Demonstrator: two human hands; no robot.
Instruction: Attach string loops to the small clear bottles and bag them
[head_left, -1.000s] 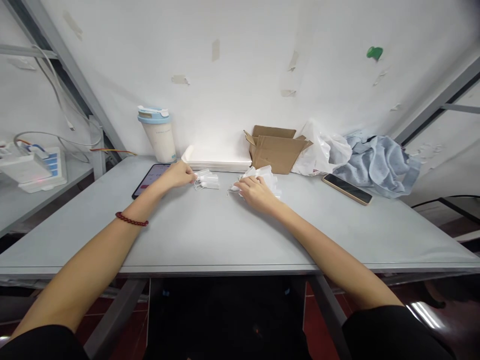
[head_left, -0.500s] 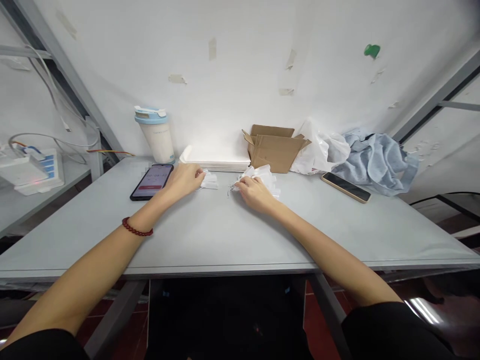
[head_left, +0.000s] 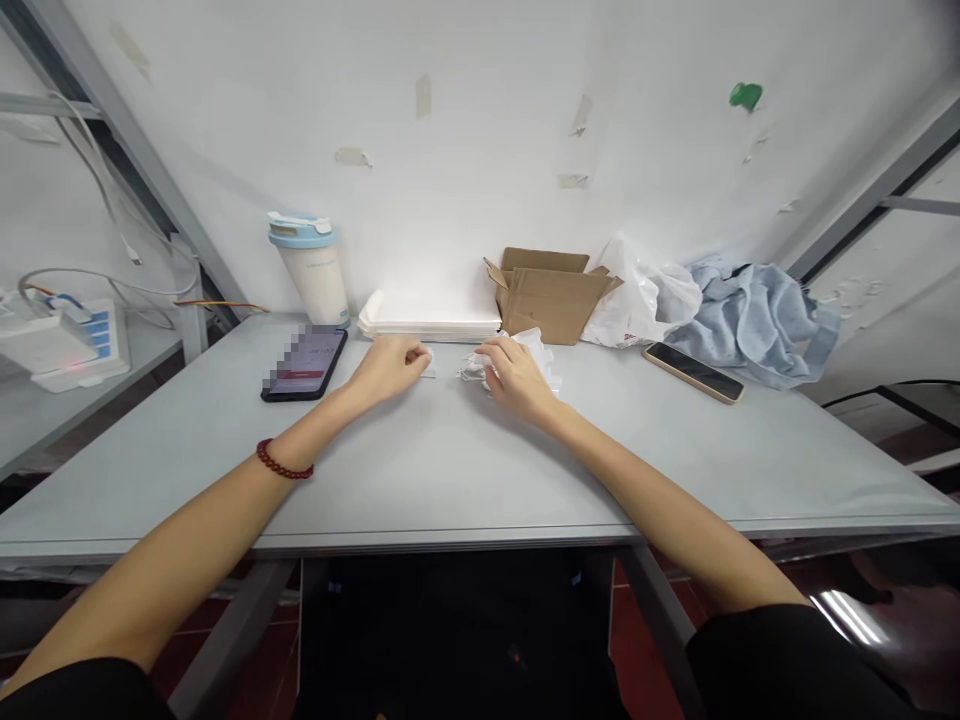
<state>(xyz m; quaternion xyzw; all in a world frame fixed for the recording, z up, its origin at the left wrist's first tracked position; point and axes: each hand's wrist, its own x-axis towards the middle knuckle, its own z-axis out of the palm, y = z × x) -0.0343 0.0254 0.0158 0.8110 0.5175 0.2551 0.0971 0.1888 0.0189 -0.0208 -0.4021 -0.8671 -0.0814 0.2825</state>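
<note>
My left hand (head_left: 391, 366) is closed, thumb and fingers pressed together, at the middle of the table. Whatever it pinches is hidden or too small to make out. Small whitish translucent pieces (head_left: 429, 371) show at its fingertips, partly covered by the hand. A short way to the right, my right hand (head_left: 521, 382) hovers at a heap of thin translucent white strips or small bags (head_left: 541, 352), its thumb and fingers apart. Thin white string-like bits (head_left: 472, 366) lie by its fingertips.
Behind the hands lies a white stack of paper-like sheets (head_left: 435, 328), beside an open cardboard box (head_left: 551, 305). A lidded cup (head_left: 319, 280) and phone (head_left: 306, 365) stand left. A plastic bag (head_left: 637, 300), blue cloth (head_left: 761, 320) and second phone (head_left: 694, 373) lie right.
My left hand has moved right, over the small white pieces. My right hand has spread its thumb and fingers, which were closed together at the heap.
</note>
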